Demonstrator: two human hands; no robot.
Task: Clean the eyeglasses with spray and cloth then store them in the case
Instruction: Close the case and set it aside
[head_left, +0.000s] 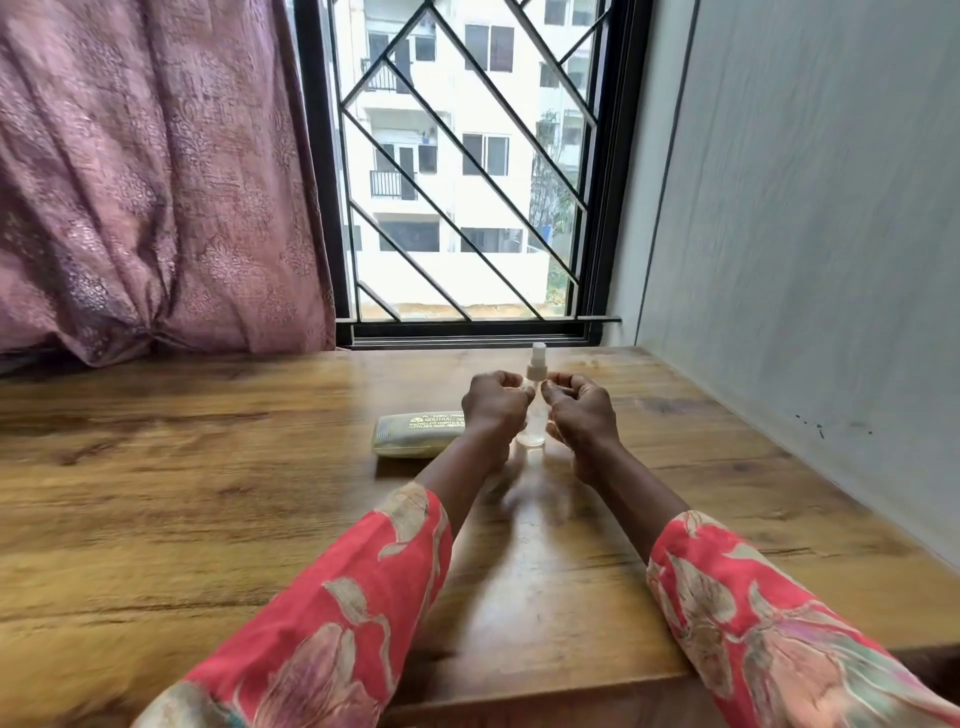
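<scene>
A small clear spray bottle (534, 410) with a white pump top stands upright on the wooden table (208, 493). To its left lies an olive-green eyeglass case (413, 435) with printed lettering, lid down. My left hand (493, 408) and my right hand (581, 415) hover just above the table on either side of the bottle, backs toward the camera, fingers curled inward. Their fingertips are close to the bottle's neck; whether they touch it is unclear. No eyeglasses or cloth show; the palms are hidden.
A barred window (467, 171) stands behind the table's far edge, with a mauve curtain (156, 182) bunched at the left. A grey wall (805, 234) runs along the table's right side. The near table edge (545, 691) lies between my red floral sleeves.
</scene>
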